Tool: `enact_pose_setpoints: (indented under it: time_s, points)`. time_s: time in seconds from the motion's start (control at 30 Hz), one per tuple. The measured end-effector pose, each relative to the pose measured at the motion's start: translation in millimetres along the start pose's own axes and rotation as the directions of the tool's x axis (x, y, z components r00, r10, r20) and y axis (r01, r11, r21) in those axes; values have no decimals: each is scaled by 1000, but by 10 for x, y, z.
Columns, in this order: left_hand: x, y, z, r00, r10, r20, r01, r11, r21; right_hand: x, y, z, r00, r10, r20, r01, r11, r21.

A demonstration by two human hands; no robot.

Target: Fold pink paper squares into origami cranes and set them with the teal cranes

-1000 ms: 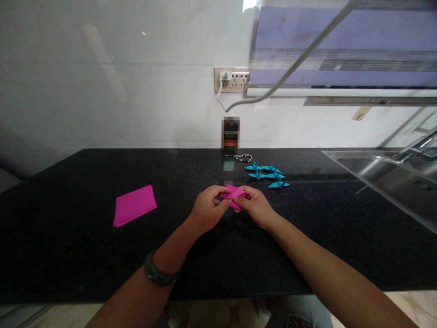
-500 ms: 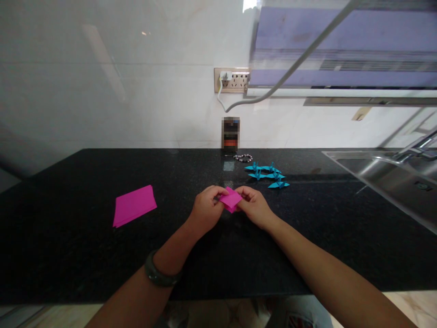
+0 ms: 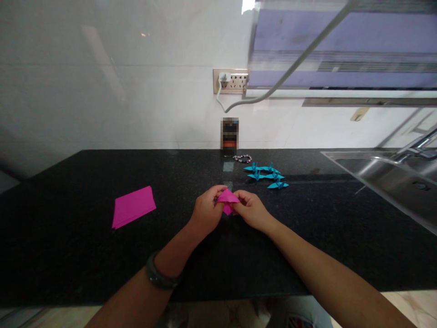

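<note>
A small folded piece of pink paper [image 3: 228,197] is held between my two hands, over the middle of the dark counter. My left hand [image 3: 209,207] pinches its left side, with the thumb in front. The right side is gripped by the thumb and fingers of my right hand [image 3: 251,209]. The paper's upper part bulges out and a pointed part hangs below it. Several blue paper cranes [image 3: 269,175] stand beyond my right hand. To the left lies a stack of pink paper sheets [image 3: 134,207].
A phone-like object [image 3: 230,136], blurred out, leans on the wall, with a beaded strap [image 3: 243,159] beside it. A steel sink [image 3: 385,175] with a faucet [image 3: 418,148] is at the right. A grey cable [image 3: 290,73] hangs from the wall socket [image 3: 235,82].
The folded pink paper has changed from a flat diamond to a bulging shape with its lower point showing. My hands stay in nearly the same place, with both thumbs pressing on the paper.
</note>
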State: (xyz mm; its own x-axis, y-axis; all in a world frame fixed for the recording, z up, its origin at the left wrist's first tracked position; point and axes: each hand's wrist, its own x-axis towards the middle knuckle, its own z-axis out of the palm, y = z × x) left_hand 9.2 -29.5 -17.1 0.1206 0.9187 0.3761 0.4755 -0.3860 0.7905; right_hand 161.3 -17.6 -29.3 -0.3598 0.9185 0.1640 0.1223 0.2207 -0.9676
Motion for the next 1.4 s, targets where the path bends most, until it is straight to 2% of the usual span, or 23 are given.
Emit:
enact_pose_setpoints:
  time_s: [0.17,0.27,0.4,0.5,0.6,0.67,0.77,0.87,1.07,1.2,1.4]
  points:
    - [0,-9,4,1000,-4,5,4,1000,3,-7,43,28,984,-71,-160,60,996,-73]
    - [-10,23,20,1000,-22,5,22,999,-44,-3,52,26,978,-97,-183,74,989,-128]
    - [-23,98,26,996,-63,71,77,973,-219,-6,35,-15,957,-207,-203,150,953,-264]
    - [-14,149,4,978,-119,170,179,899,-401,-9,1,-65,910,-340,-236,242,900,-363]
    - [10,162,-21,943,-234,239,324,815,-480,-17,-51,-104,869,-455,-197,341,837,-427]
    - [26,150,-30,931,-285,228,362,804,-471,-27,-82,-114,853,-508,-123,409,794,-450]
    - [40,130,-43,942,-289,169,334,847,-414,-46,-102,-114,836,-547,-54,456,745,-487]
    - [47,131,-61,945,-294,146,328,873,-362,-55,-100,-120,828,-551,-98,425,734,-530]
    - [44,152,-48,943,-293,160,333,845,-419,-40,-125,-141,793,-603,-83,456,679,-576]
    - [36,157,-28,949,-285,131,314,844,-435,-32,-125,-138,798,-597,-76,449,674,-586]
    - [33,187,-54,955,-257,148,295,875,-383,-32,-121,-156,797,-604,-30,465,644,-607]
